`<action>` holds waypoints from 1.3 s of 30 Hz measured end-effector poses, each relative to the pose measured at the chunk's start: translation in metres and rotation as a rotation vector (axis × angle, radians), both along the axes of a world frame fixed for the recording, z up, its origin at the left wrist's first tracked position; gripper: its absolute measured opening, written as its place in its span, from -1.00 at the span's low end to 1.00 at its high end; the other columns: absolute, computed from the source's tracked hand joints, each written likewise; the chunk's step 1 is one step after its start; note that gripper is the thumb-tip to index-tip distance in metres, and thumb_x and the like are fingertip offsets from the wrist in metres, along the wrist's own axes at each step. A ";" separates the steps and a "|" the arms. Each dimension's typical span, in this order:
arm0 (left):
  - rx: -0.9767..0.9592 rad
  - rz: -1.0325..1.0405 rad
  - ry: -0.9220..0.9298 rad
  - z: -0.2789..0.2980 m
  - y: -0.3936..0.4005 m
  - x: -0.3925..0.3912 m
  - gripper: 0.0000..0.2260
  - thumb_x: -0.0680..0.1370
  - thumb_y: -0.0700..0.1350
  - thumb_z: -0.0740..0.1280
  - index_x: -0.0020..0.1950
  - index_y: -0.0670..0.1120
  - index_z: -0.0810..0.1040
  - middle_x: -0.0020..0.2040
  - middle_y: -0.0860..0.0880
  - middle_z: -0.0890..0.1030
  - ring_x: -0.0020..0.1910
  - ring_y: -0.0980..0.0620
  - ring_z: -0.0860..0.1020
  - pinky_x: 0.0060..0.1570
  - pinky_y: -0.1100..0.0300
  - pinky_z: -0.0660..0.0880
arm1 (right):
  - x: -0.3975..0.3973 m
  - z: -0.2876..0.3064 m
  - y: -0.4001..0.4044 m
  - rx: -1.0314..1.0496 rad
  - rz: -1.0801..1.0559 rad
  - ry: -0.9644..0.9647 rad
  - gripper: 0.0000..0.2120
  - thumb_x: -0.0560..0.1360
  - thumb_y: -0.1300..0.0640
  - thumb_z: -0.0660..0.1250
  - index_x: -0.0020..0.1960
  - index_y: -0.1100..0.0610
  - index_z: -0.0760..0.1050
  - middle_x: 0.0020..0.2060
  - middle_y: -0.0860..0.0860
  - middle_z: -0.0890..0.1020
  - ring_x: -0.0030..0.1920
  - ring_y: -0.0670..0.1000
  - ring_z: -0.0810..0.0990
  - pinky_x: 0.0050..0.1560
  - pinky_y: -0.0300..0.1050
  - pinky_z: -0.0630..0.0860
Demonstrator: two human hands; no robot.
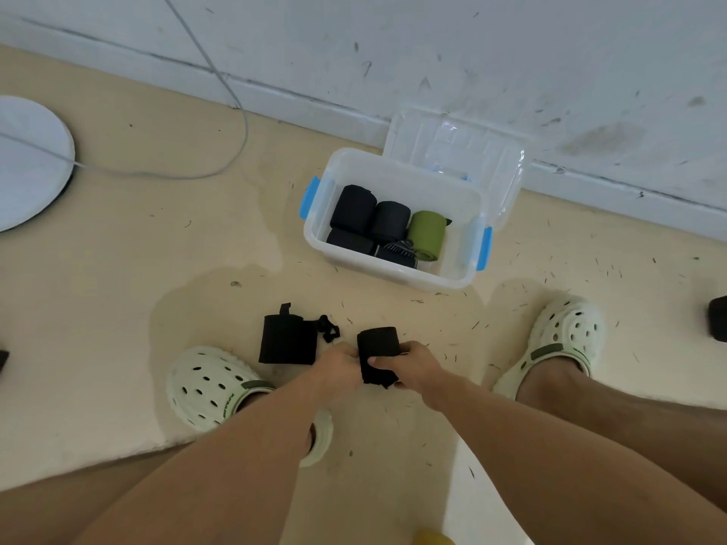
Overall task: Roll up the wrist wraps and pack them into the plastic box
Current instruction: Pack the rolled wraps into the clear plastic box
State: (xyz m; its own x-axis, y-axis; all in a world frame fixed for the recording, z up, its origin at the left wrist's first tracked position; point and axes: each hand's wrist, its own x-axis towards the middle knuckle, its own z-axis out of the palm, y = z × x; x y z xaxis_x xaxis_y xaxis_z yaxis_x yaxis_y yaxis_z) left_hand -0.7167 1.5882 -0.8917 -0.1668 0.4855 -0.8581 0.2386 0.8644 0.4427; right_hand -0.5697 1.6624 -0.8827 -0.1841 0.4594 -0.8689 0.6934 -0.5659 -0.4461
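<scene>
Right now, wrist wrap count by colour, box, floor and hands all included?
Black wraps: 6. That is 4 rolled in the plastic box (one at), 1 lying on the floor, 1 held between the left hand and right hand.
Green wraps: 1, the green roll in the box.
Total: 7.

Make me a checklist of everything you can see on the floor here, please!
Surface: beige floor, scattered dark specks, faint stain.
Job's things: open plastic box holding black rolls and a green roll; clear lid behind it; loose black wrap on floor; black wrap in hands.
Clutter: white round base; dark object at right edge.
Grippers: left hand and right hand both grip the wrap.
Cables: grey cable.
Surroundings: scuffed white wall; pale clogs.
</scene>
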 end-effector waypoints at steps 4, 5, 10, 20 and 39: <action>0.150 0.047 0.243 0.016 0.006 -0.008 -0.91 0.57 -0.29 0.34 -0.02 -0.12 0.57 -0.18 -0.04 0.61 -0.15 -0.06 0.61 -0.14 0.09 0.58 | 0.000 0.014 -0.002 0.234 0.119 0.027 -0.42 0.30 0.02 0.66 0.17 0.03 0.41 0.09 -0.07 0.60 0.02 -0.07 0.61 -0.08 -0.15 0.56; 0.218 0.038 0.370 0.026 0.008 -0.010 -0.88 0.58 -0.29 0.32 -0.08 -0.08 0.55 -0.25 0.01 0.57 -0.22 -0.01 0.56 -0.27 0.20 0.46 | -0.003 0.021 -0.002 0.301 0.147 0.048 -0.42 0.30 0.01 0.66 0.16 0.00 0.40 0.07 -0.11 0.60 0.00 -0.10 0.61 -0.15 -0.20 0.53; 0.582 0.283 0.651 0.072 0.024 -0.017 -0.81 0.58 -0.33 0.26 -0.15 -0.07 0.44 -0.38 0.09 0.43 -0.34 -0.06 0.41 -0.33 0.11 0.21 | -0.031 0.072 0.005 0.678 0.129 0.171 -0.48 0.31 -0.09 0.63 0.09 -0.18 0.37 -0.03 -0.26 0.59 -0.03 -0.23 0.59 -0.08 -0.23 0.56; 0.427 -0.191 0.669 0.065 0.063 -0.028 -0.20 0.56 -0.21 0.25 0.69 -0.15 -0.14 0.70 -0.08 -0.19 0.67 -0.13 -0.23 0.64 -0.07 -0.16 | -0.070 0.103 0.099 0.600 -0.289 0.120 -0.60 0.39 -0.10 0.59 -0.02 -0.02 0.41 -0.10 -0.09 0.62 -0.14 -0.11 0.62 -0.09 -0.15 0.59; 0.389 -0.266 0.784 0.032 0.055 -0.014 -0.08 0.56 -0.21 0.20 0.58 -0.14 -0.52 0.57 -0.06 -0.55 0.60 -0.14 -0.44 0.62 -0.14 -0.27 | -0.122 0.054 0.161 0.194 -0.082 -0.129 -0.22 0.42 -0.32 0.49 0.39 0.19 0.42 0.18 0.09 0.62 0.05 0.13 0.56 -0.03 0.01 0.39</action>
State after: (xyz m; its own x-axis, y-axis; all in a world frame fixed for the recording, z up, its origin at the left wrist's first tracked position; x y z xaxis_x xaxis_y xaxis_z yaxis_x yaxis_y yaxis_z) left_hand -0.7308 1.6429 -0.8597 -0.4744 0.8226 -0.3135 0.7636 0.5618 0.3183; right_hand -0.6916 1.8230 -0.8290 -0.0332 0.6288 -0.7769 0.7070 -0.5347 -0.4629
